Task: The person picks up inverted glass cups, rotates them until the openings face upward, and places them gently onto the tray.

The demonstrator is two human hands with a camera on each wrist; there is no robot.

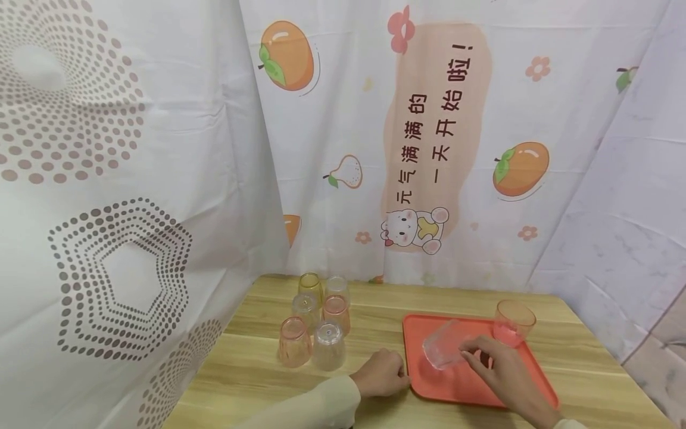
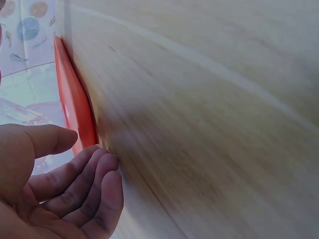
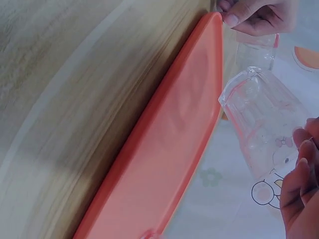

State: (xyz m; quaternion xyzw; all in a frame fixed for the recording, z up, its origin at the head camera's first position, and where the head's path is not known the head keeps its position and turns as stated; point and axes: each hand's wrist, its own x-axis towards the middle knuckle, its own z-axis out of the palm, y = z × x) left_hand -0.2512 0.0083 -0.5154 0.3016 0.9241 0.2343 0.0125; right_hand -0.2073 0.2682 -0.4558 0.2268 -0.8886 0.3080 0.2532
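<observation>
A clear glass (image 1: 445, 344) is tilted above the red tray (image 1: 429, 386), and my right hand (image 1: 501, 369) pinches it by one end. In the right wrist view the fingertips (image 3: 302, 144) hold the glass (image 3: 261, 112) at its right end, with its thick base at the upper left. My left hand (image 1: 382, 372) rests on the table by the tray's near left corner. Its fingers are loosely curled, and in the left wrist view the fingertips (image 2: 110, 162) lie right at the tray's edge (image 2: 84, 112). A pinkish glass (image 1: 513, 323) stands upright at the tray's far right corner.
Left of the tray, several upside-down glasses stand in two rows on the wooden table (image 1: 241, 369): a yellow one (image 1: 311, 289), pinkish ones (image 1: 295, 342) and clear ones (image 1: 329, 345). A printed curtain (image 1: 343, 238) hangs behind the table, another along the left.
</observation>
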